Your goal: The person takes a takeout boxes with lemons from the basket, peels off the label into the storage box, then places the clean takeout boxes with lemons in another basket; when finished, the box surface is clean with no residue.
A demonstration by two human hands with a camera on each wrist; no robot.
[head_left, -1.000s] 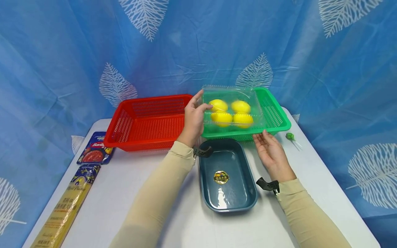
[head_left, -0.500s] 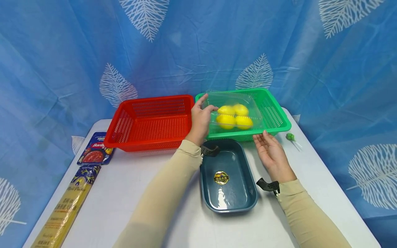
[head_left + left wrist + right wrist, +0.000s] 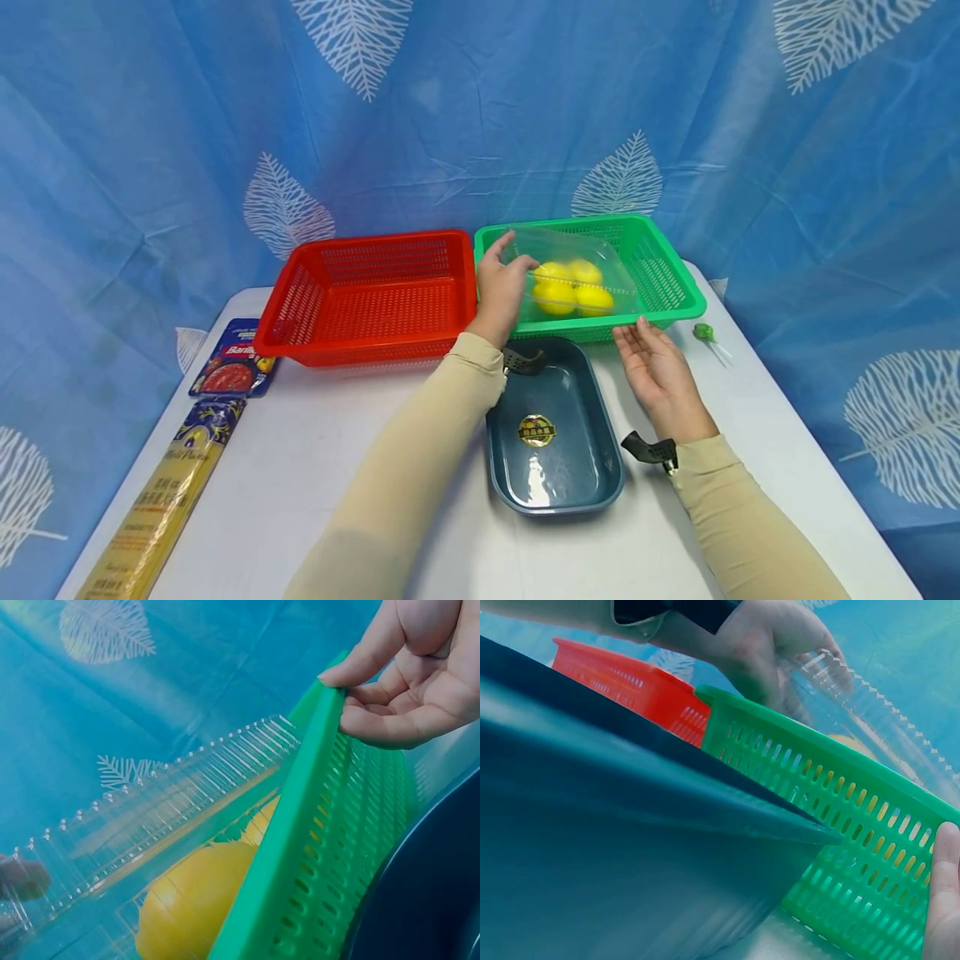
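My left hand point(image 3: 504, 287) grips the left end of a clear plastic clamshell box point(image 3: 611, 271) with several yellow lemons point(image 3: 555, 297) inside. The box sits tilted within the green basket point(image 3: 678, 292), its left end higher. In the left wrist view, its ridged edge point(image 3: 187, 769) rises beside the basket's rim. My right hand point(image 3: 658, 371) holds the front rim of this basket; the left wrist view shows one fingertip on top of the rim and others against the outer wall. In the right wrist view, the left hand point(image 3: 780, 652) reaches over the basket's far end.
A red basket point(image 3: 375, 343) stands to the left, beside the green one. In front lies a dark blue tray point(image 3: 555, 475) with a gold label. A pasta pack point(image 3: 161, 500) and a sauce pouch point(image 3: 232, 367) lie far left, a small green-topped item point(image 3: 703, 332) at right.
My left hand has moved right and down, lowering the lemon box deeper into the green basket, and the box now tilts. The lemons have bunched toward the right. My right hand stays in place.
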